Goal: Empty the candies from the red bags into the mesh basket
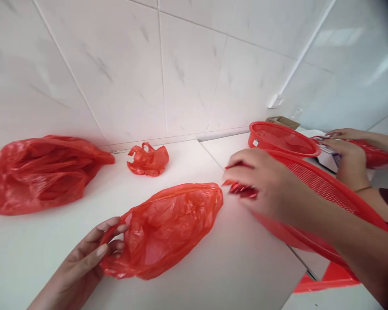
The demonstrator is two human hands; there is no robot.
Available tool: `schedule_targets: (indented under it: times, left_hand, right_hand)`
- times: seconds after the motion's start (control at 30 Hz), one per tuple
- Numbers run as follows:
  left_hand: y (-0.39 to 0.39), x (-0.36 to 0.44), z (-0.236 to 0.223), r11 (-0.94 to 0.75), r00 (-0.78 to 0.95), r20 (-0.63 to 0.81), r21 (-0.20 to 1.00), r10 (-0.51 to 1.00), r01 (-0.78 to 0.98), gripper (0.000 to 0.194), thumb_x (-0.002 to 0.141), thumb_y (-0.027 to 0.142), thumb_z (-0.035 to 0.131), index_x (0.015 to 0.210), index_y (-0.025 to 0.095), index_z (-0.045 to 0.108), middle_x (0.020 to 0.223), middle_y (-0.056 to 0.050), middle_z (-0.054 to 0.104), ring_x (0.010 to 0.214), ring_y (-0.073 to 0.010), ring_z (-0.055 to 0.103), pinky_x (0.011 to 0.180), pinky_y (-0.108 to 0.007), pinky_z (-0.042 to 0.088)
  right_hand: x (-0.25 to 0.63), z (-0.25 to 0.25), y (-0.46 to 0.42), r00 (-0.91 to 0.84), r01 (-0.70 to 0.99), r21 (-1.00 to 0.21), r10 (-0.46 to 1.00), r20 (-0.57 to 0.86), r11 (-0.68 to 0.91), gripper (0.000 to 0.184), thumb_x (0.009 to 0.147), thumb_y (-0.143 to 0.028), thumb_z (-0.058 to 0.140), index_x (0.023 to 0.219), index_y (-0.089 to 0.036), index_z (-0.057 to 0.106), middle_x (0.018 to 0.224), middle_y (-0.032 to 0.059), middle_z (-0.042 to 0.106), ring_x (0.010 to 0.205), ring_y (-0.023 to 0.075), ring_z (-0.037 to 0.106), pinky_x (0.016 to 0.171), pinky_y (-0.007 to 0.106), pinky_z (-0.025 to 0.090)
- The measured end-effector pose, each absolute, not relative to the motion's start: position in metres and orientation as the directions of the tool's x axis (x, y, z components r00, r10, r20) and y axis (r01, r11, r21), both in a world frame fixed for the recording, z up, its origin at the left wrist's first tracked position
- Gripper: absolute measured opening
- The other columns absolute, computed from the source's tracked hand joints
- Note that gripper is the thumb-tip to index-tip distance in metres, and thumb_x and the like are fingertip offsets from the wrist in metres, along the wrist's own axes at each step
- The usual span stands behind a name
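A red plastic bag [168, 226] lies open on the white counter [229, 267] in front of me. My left hand [90, 254] pinches the bag's near-left rim, fingers closed on the film. My right hand [261, 185] is closed on the bag's twisted red handle strip [242, 188] at its far-right end, stretching the bag between both hands. The right forearm passes over a large red mesh basket [326, 189].
A bigger red bag [42, 172] lies at the left and a small crumpled red bag [148, 160] by the tiled wall. A second red basket [283, 140] stands behind. Another person's hands [349, 159] work at the far right near a cardboard box [284, 122].
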State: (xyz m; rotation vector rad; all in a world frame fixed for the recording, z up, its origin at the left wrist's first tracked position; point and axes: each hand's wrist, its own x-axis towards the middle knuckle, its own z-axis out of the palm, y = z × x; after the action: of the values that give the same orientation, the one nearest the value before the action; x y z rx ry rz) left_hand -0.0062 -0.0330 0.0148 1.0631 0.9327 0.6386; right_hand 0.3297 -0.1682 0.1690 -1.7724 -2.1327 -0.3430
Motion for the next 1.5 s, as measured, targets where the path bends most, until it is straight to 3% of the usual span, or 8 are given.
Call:
schedule_targets:
  times: [0.2, 0.43, 0.6, 0.7, 0.87, 0.93, 1.1, 1.5]
  left_hand:
    - [-0.052, 0.004, 0.038, 0.452, 0.514, -0.333, 0.883, 0.791, -0.124, 0.044, 0.070, 0.034, 0.072, 0.112, 0.034, 0.059, 0.118, -0.002, 0.060, 0.082, -0.0169, 0.058, 0.072, -0.026, 0.055]
    - [-0.048, -0.006, 0.043, 0.380, 0.467, -0.239, 0.894, 0.851, -0.236, 0.037, 0.070, 0.021, 0.073, 0.104, 0.029, 0.061, 0.104, -0.002, 0.060, 0.068, -0.0097, 0.053, 0.062, -0.019, 0.051]
    - [-0.040, -0.007, 0.051, 0.305, 0.507, -0.141, 0.917, 0.850, -0.256, 0.034, 0.075, 0.022, 0.069, 0.107, 0.030, 0.059, 0.104, -0.001, 0.059, 0.069, -0.0091, 0.053, 0.067, -0.020, 0.050]
    - [-0.038, -0.005, 0.057, 0.232, 0.552, -0.086, 0.952, 0.829, -0.200, 0.035, 0.077, 0.026, 0.068, 0.109, 0.031, 0.058, 0.105, -0.002, 0.058, 0.073, -0.0116, 0.054, 0.068, -0.024, 0.050]
    - [-0.023, 0.004, 0.079, 0.037, 0.543, -0.034, 0.999, 0.839, 0.007, 0.043, 0.075, 0.031, 0.069, 0.116, 0.030, 0.054, 0.099, -0.002, 0.058, 0.071, -0.0140, 0.054, 0.061, -0.026, 0.049]
    - [-0.014, 0.008, 0.097, -0.071, 0.499, 0.035, 0.996, 0.866, 0.053, 0.044, 0.076, 0.031, 0.068, 0.117, 0.028, 0.054, 0.097, -0.002, 0.059, 0.071, -0.0131, 0.053, 0.058, -0.023, 0.047]
    - [-0.004, 0.013, 0.156, -0.337, 0.255, 0.379, 0.921, 0.889, -0.195, 0.033, 0.075, 0.015, 0.069, 0.106, 0.022, 0.060, 0.088, 0.000, 0.061, 0.079, -0.0112, 0.057, 0.064, -0.019, 0.048]
    - [-0.019, 0.002, 0.199, -0.548, 0.175, 0.544, 0.836, 0.820, -0.031, 0.038, 0.076, 0.014, 0.067, 0.111, 0.022, 0.059, 0.097, -0.002, 0.063, 0.084, -0.0137, 0.059, 0.067, -0.023, 0.050]
  right_hand:
    - [0.234, 0.122, -0.115, -0.653, 0.757, 0.143, 0.742, 0.151, 0.637, 0.021, 0.077, -0.004, 0.048, 0.075, -0.023, 0.058, 0.078, 0.0014, 0.051, 0.069, 0.0149, 0.043, 0.058, 0.027, 0.036]
    - [0.244, 0.087, -0.076, -0.586, 0.808, -0.032, 0.808, 0.059, 0.588, 0.051, 0.066, -0.031, 0.074, 0.114, -0.027, 0.058, 0.112, 0.0052, 0.054, 0.102, 0.0231, 0.051, 0.086, 0.036, 0.044]
    - [0.282, 0.096, -0.097, -0.134, 0.971, -0.150, 0.946, 0.293, 0.184, 0.035, 0.082, -0.030, 0.057, 0.117, -0.027, 0.056, 0.124, 0.0060, 0.051, 0.111, 0.0223, 0.050, 0.092, 0.036, 0.043]
    - [0.300, 0.087, -0.108, 0.207, 0.968, -0.209, 0.910, 0.359, -0.138, 0.050, 0.080, -0.040, 0.057, 0.125, -0.022, 0.048, 0.126, 0.0113, 0.049, 0.108, 0.0276, 0.053, 0.084, 0.040, 0.046]
    - [0.316, 0.079, -0.109, 0.395, 0.819, -0.442, 0.918, -0.028, -0.366, 0.025, 0.071, -0.046, 0.063, 0.074, -0.021, 0.060, 0.076, 0.0049, 0.061, 0.061, 0.0201, 0.057, 0.053, 0.031, 0.041]
    - [0.317, 0.091, -0.105, 0.353, 0.774, -0.546, 0.934, -0.049, -0.321, 0.024, 0.077, -0.042, 0.056, 0.065, -0.021, 0.056, 0.063, 0.0006, 0.058, 0.054, 0.0155, 0.053, 0.050, 0.028, 0.039]
    - [0.316, 0.141, -0.102, 0.440, 0.389, -0.918, 0.860, 0.258, 0.076, 0.019, 0.081, -0.039, 0.057, 0.075, -0.022, 0.059, 0.069, -0.0014, 0.058, 0.066, 0.0150, 0.057, 0.060, 0.028, 0.047]
    - [0.306, 0.148, -0.102, 0.473, -0.025, -0.867, 0.770, 0.429, 0.498, 0.011, 0.082, -0.031, 0.061, 0.074, -0.024, 0.062, 0.083, 0.0002, 0.063, 0.081, 0.0169, 0.059, 0.072, 0.032, 0.049]
